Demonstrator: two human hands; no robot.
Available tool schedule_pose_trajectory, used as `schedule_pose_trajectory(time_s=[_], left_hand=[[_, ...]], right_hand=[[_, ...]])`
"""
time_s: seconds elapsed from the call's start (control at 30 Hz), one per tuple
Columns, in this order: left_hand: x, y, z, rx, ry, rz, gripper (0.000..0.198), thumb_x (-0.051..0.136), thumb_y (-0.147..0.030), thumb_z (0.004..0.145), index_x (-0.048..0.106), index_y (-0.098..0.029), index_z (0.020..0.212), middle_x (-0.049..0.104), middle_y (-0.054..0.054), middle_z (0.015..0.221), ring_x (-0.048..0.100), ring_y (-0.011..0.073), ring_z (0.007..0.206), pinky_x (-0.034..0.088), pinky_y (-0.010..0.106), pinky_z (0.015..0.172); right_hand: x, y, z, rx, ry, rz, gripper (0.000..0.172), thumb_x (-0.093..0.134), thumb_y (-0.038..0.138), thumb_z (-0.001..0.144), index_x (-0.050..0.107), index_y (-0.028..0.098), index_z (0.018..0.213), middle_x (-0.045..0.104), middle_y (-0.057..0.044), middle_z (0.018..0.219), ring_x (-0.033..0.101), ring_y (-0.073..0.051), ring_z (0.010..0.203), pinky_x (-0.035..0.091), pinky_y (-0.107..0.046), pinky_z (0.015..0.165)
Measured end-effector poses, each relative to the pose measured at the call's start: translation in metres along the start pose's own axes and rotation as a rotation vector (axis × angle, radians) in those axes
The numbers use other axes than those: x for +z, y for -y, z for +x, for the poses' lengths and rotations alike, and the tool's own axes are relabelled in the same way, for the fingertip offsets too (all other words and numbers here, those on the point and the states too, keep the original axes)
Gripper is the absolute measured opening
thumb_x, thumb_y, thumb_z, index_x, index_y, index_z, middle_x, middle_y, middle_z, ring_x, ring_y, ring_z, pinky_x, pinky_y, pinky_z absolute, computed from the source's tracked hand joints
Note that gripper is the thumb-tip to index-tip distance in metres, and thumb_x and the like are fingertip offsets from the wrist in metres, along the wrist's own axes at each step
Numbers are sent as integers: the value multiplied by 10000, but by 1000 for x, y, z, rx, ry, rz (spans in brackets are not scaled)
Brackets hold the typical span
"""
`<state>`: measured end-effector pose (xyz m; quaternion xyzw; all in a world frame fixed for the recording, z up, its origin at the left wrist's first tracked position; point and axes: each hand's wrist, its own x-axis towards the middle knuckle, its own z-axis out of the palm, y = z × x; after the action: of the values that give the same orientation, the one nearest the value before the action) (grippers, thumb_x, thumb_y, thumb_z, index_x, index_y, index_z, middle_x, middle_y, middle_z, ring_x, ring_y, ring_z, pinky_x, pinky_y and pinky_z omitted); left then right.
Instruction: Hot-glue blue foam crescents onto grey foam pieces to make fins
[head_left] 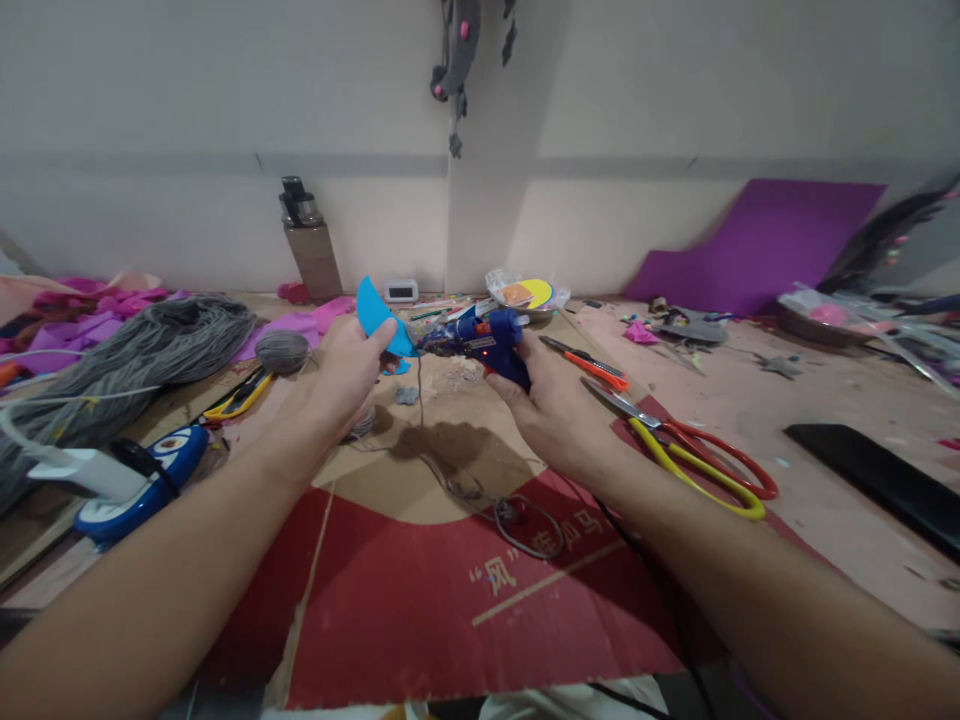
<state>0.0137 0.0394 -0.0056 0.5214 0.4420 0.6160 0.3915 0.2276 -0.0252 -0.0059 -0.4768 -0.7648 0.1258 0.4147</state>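
Note:
Pinched between thumb and fingers of my left hand (361, 350) is a bright blue curved piece (371, 308), like a crescent of felt or paper. My right hand (541, 390) is wrapped round a blue hot glue gun (491, 338), held level with its nozzle pointing left. The nozzle reaches the blue piece's lower edge; whether it touches I cannot tell. A strand of grey yarn (421, 400) hangs down from that spot to a loose coil (529, 530) on the cardboard (360, 590). A small red light glows on the glue gun.
Right of my right hand lie red-and-yellow scissors (697, 455) and an orange utility knife (600, 370). A yellow cutter (240, 395), a grey yarn ball (283, 351), a grey yarn skein (172, 350) and a blue power strip (142, 500) are at left. Purple sheet (765, 250) leans on the wall.

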Motion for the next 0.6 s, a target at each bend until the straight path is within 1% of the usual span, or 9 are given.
schedule_pose_trajectory(time_s=[0.17, 0.4, 0.6], left_hand=[[-2, -1, 2, 33, 39, -19, 191, 650, -287, 780, 539, -175, 672, 571, 4, 615, 490, 98, 492, 402, 216, 465], [-3, -3, 2, 28, 22, -67, 185, 636, -259, 792, 526, -174, 669, 556, -1, 608, 468, 94, 479, 386, 218, 459], [-1, -3, 1, 17, 21, -67, 179, 632, -254, 793, 531, -174, 669, 559, -2, 602, 465, 94, 478, 383, 219, 456]], right_hand=[[0, 1, 0, 2, 2, -4, 390, 508, 213, 888, 486, 191, 1277, 647, -136, 1203, 603, -308, 1129, 475, -509, 969], [-1, 1, 0, 16, 15, -9, 391, 511, 205, 888, 491, 173, 1277, 643, -147, 1216, 604, -310, 1127, 470, -512, 975], [0, 0, 0, 2, 6, -5, 394, 510, 208, 887, 486, 185, 1280, 638, -138, 1230, 597, -305, 1142, 472, -495, 971]])
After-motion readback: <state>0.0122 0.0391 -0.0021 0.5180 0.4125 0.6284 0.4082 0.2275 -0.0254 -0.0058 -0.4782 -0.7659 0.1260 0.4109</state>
